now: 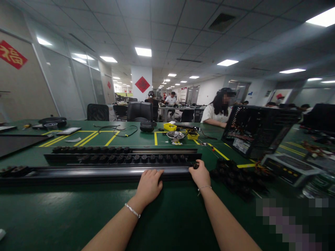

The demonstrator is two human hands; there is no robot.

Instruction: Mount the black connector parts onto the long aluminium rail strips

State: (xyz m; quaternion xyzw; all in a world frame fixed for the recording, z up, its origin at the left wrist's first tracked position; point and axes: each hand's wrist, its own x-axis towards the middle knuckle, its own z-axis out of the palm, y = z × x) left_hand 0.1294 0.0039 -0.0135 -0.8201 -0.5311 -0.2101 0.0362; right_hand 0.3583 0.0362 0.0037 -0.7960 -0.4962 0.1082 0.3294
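A left hand [149, 186] lies with its fingers loosely bent over the near edge of a long black metal rail [104, 171], steadying nothing else in its grasp, while the right hand [201, 176], wearing a thin bracelet [205, 188] at the wrist, closes thumb and fingertips about a small black part [195, 166] at the rail's right end; whether the part is seated in the channel is hard to tell, as the fingers cover much of it. The rail stretches across a green tabletop [65, 216], with more dark pieces [18, 170] at its left end. To the right of the right hand sits a loose heap of black parts [232, 177], and beyond it a metal-cased box [290, 169] beside clear plastic bottles [319, 184]. Just behind the rail, a row of round black parts [136, 159] lines a second rail. Farther back stand an opened computer case [259, 129], a shiny metal bowl [175, 136] and a yellow bin [170, 127]. Across the table, a person in a white top [215, 113] sits beside the case; black chairs [140, 111] and a column [142, 75] bearing a red diamond [142, 84] fill the background.
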